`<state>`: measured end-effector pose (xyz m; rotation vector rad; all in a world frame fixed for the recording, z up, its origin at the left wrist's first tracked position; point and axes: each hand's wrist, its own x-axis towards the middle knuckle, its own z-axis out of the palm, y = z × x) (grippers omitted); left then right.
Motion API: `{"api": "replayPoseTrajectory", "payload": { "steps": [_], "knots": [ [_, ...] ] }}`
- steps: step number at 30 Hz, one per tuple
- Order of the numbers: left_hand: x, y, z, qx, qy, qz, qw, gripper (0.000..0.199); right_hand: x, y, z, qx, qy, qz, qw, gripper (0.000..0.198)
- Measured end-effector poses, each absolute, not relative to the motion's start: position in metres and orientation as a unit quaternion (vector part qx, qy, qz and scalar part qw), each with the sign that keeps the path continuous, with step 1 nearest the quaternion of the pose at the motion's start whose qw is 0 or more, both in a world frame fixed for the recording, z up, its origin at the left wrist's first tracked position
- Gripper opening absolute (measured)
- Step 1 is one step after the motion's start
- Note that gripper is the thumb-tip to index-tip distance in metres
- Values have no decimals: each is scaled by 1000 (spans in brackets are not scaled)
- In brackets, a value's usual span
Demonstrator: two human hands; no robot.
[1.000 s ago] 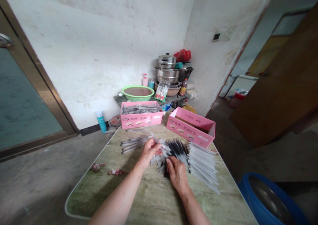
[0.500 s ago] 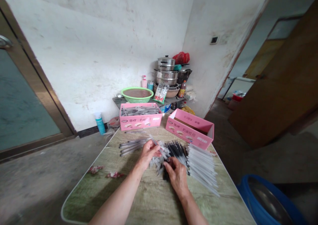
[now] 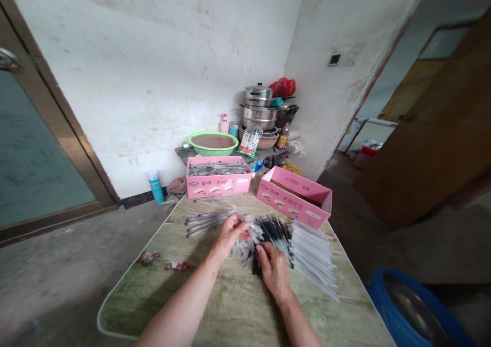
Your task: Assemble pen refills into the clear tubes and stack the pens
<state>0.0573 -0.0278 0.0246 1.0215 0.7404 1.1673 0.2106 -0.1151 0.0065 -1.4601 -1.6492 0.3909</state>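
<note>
My left hand [image 3: 232, 232] is closed around a slim translucent pen barrel [image 3: 238, 214] that slants down to the right. The thumb and fingers of my right hand [image 3: 273, 265] pinch near its lower end; what they hold there is too small to make out. Beneath my hands lies a heap of small whitish pieces [image 3: 241, 247]. Black slender pen parts [image 3: 274, 229] are piled just beyond my right hand, and a row of clear barrels [image 3: 312, 257] spreads to its right. Several pens with dark ends [image 3: 207, 224] lie left of my left hand.
At the table's [image 3: 153, 301] far side stand a pink box [image 3: 218, 186] filled with pens and a second pink box [image 3: 293, 199]. Behind them, a low shelf carries a green basin [image 3: 213, 145] and stacked pots [image 3: 260, 109]. A blue tub [image 3: 418, 306] is at the right.
My right hand's pinching fingers have shifted slightly up toward the barrel's lower end. My left hand keeps its hold in nearly the same place. The view has tilted a little.
</note>
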Motion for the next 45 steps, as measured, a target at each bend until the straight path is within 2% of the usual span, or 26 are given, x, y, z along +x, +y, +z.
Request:
{"api": "replayPoseTrajectory", "payload": {
  "steps": [4,11,15,23,29,34,38,41,45],
  "knots": [
    [56,-25,24,422,335,532,653,48,214,-115,6,-596,-639,123,470,31],
    [50,-14,11,374,346,578,637,51,231,-116,9,-633,-563,88,525,41],
    [48,-10,8,362,348,591,631,51,240,-116,5,-650,-562,71,507,46],
    [48,-12,9,372,346,584,633,52,272,-117,4,-737,-503,-35,451,62],
    [49,-14,11,390,337,570,639,52,249,-116,3,-699,-624,-68,342,49],
    [51,-20,17,417,319,547,652,50,230,-116,6,-647,-666,-79,363,46],
    [55,-24,22,439,315,517,664,50,224,-115,6,-628,-692,-77,347,44],
    [51,-20,22,411,324,556,646,50,227,-114,4,-631,-694,-72,338,47],
    [33,-4,17,286,351,673,585,53,247,-114,3,-671,-646,-70,357,49]
  ]
}}
